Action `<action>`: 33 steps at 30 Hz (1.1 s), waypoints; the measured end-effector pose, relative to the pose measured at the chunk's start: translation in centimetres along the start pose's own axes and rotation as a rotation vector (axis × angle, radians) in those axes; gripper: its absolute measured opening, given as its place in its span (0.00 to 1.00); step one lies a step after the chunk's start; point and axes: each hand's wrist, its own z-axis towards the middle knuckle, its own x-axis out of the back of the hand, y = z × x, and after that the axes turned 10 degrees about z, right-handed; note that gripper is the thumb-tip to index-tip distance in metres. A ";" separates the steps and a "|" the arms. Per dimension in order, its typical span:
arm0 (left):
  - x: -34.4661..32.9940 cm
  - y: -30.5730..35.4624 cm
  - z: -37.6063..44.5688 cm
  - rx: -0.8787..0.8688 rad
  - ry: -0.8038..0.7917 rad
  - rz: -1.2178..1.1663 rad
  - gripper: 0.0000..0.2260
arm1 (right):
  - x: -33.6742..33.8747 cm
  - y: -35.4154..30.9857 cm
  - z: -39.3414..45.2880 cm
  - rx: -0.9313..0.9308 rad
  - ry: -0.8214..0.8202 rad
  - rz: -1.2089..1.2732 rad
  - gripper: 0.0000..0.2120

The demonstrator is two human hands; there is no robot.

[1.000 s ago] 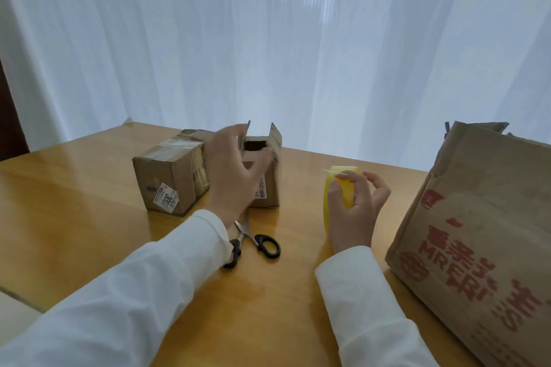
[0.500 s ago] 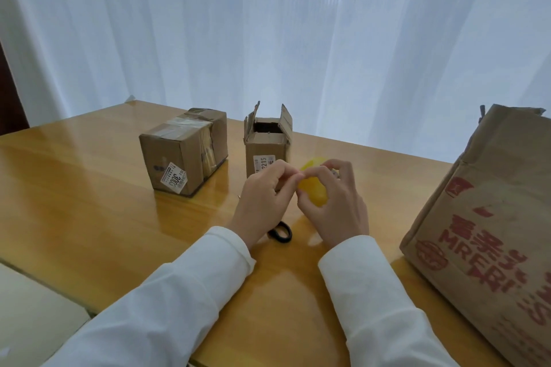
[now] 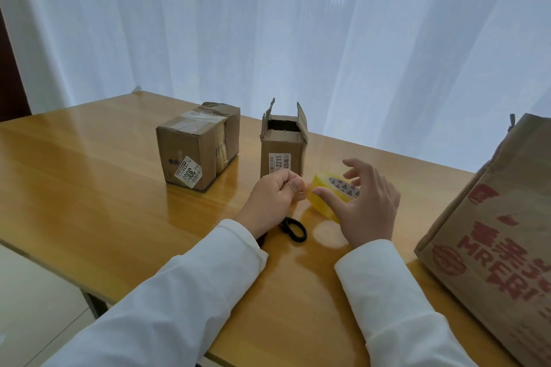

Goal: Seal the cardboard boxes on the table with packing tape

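Two arms in white sleeves are reaching forward over a glossy wooden table [image 3: 89, 187]. A brown paper bag [image 3: 495, 232] with red print is standing at the near right edge. Black scissors [image 3: 293, 229] are lying on the tabletop between the wrists, mostly hidden under the left wrist. The left hand [image 3: 272, 199] is curling into a loose fist, its thumb and forefinger pinching together at the edge of a yellow roll of packing tape [image 3: 331, 196]; whether they have hold of the tape end is too fine to tell. The right hand [image 3: 366, 202] is holding the roll, thumb pressing its yellow rim, fingers spread and relaxed above it. Just beyond the hands, a small cardboard box [image 3: 283, 152] is standing with flaps open. Left of it, apart, a larger box [image 3: 198, 143] is sitting closed, already taped. White curtains [image 3: 268, 23] are hanging behind.
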 end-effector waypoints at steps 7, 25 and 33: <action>0.2 -0.7 -0.1 -0.050 0.155 0.090 0.06 | -1.5 -2.4 -0.2 0.371 0.005 -0.120 0.07; 1.8 -0.2 -0.1 0.000 0.110 -0.095 0.05 | -1.9 -7.1 -2.7 0.019 -0.699 -0.163 0.14; 1.8 -0.6 0.0 0.029 0.108 0.055 0.05 | -0.1 -6.5 -1.2 -0.129 -0.953 -0.246 0.17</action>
